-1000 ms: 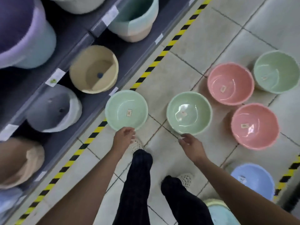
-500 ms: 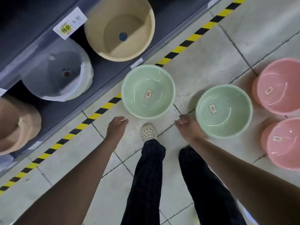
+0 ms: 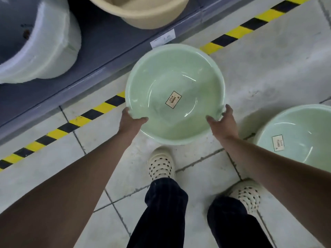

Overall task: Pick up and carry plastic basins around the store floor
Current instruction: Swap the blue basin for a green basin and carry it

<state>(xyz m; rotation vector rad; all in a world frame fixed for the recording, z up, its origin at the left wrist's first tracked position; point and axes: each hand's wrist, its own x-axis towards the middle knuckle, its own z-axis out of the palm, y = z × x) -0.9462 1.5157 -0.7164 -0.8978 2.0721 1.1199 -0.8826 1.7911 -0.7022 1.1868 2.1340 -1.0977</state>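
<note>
The left grip (image 3: pixel 131 120) and right grip (image 3: pixel 224 122) were each clamped on the near rim of a green basin (image 3: pixel 161 74), thumbs inside, held at centre over the striped tape (image 3: pixel 96 110) beside the shelf (image 3: pixel 107 51), with a second basin (image 3: pixel 300 129) just right on the floor (image 3: pixel 268 68).

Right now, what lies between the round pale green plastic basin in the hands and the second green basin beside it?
Head view: only bare grey floor tile between the held basin and the second basin, besides the right hand gripping the rim.
</note>
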